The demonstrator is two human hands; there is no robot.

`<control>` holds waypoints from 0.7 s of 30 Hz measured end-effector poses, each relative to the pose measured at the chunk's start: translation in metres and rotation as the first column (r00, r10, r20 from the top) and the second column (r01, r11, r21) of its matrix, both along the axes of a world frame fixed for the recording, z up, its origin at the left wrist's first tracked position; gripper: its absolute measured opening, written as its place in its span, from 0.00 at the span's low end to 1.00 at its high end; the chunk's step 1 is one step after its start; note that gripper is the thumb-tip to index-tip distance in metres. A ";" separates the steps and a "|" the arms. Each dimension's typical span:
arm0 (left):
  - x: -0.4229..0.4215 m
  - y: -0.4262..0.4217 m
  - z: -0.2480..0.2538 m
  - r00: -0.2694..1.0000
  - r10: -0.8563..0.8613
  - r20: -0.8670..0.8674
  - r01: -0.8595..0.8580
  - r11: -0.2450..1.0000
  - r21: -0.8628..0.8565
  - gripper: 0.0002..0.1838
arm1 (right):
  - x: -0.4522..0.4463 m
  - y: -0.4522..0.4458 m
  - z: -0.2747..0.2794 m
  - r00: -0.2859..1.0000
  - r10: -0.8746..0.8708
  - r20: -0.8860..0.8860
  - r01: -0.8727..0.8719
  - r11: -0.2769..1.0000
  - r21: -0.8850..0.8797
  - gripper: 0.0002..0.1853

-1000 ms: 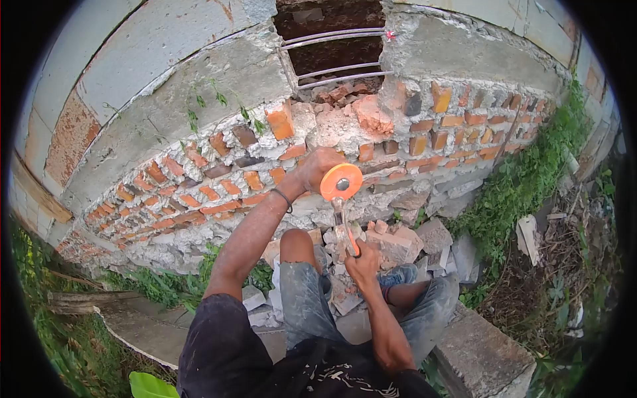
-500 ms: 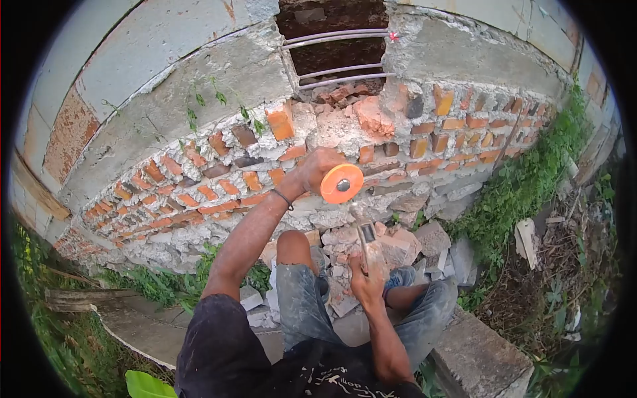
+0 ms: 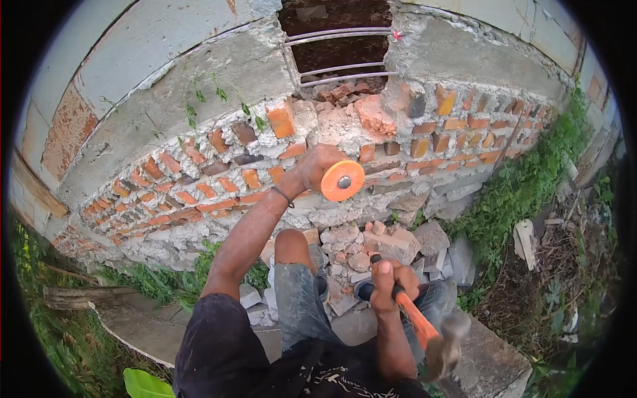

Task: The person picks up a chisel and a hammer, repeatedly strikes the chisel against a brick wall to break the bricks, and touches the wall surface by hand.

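At the brick wall, my left hand (image 3: 318,167) is closed round a tool whose round orange guard (image 3: 343,180), with a metal end at its centre, faces me. The rest of that tool is hidden behind the guard and hand. Lower right, my right hand (image 3: 391,284) grips the dark handle of a hammer (image 3: 419,321) with an orange shaft. The hammer's metal head, slightly blurred, is swung back low at the right, near my leg and apart from the orange guard.
An opening (image 3: 342,50) crossed by metal bars sits in the concrete above the brick wall (image 3: 225,187). Rubble (image 3: 388,242) lies at the wall's foot, before my knees. Green plants (image 3: 511,192) grow at the right, and a concrete slab (image 3: 491,355) lies lower right.
The hammer has swung away from the orange guard, back and down to the right, with my right hand turning round it. My left hand has stayed at nearly the same place on the wall.
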State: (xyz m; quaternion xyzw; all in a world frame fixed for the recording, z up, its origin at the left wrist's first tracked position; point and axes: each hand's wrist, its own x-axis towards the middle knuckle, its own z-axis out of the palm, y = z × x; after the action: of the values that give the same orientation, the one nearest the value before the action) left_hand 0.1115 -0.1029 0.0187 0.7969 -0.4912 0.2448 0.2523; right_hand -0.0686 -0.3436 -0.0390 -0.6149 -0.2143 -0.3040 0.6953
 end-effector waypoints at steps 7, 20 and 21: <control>-0.008 0.002 0.010 0.999 0.019 -0.040 -0.018 0.999 0.027 0.16 | 0.057 0.057 -0.126 0.889 -0.226 -0.397 -0.020 0.849 -0.528 0.15; -0.005 0.000 0.007 0.997 0.065 -0.037 -0.064 0.998 0.025 0.17 | 0.052 0.045 -0.070 0.875 -0.119 -0.469 -0.147 0.858 -0.493 0.09; 0.008 -0.001 0.020 0.998 0.062 0.012 -0.063 0.998 0.027 0.17 | 0.065 0.040 -0.060 0.897 -0.119 -0.426 -0.121 0.861 -0.495 0.09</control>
State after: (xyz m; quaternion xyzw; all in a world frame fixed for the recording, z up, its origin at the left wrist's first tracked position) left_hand 0.1194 -0.1040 0.0384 0.8138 -0.4708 0.2504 0.2309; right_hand -0.0032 -0.3033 -0.0992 -0.8290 -0.1235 -0.0885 0.5383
